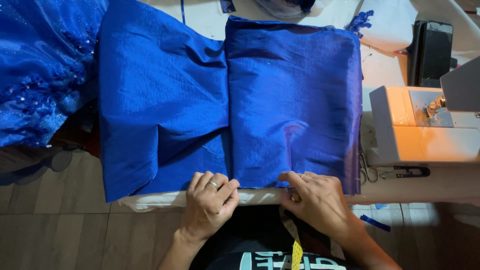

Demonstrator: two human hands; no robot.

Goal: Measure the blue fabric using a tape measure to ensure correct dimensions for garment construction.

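Observation:
A large piece of royal blue satin fabric [280,95] lies folded across a white work table [385,70], with a vertical fold near its middle. My left hand [210,200], a ring on one finger, pinches the fabric's near edge at the table's front. To its right, my right hand [315,197], also ringed, grips the same near edge. A yellow measuring tape [297,250] hangs down in front of my dark shirt.
A white sewing machine [425,130] stands at the right, with small black thread snips [405,172] in front of it. A dark upright device [431,50] is at the back right. A blue sequinned garment [40,65] hangs at the left over a wooden floor [60,230].

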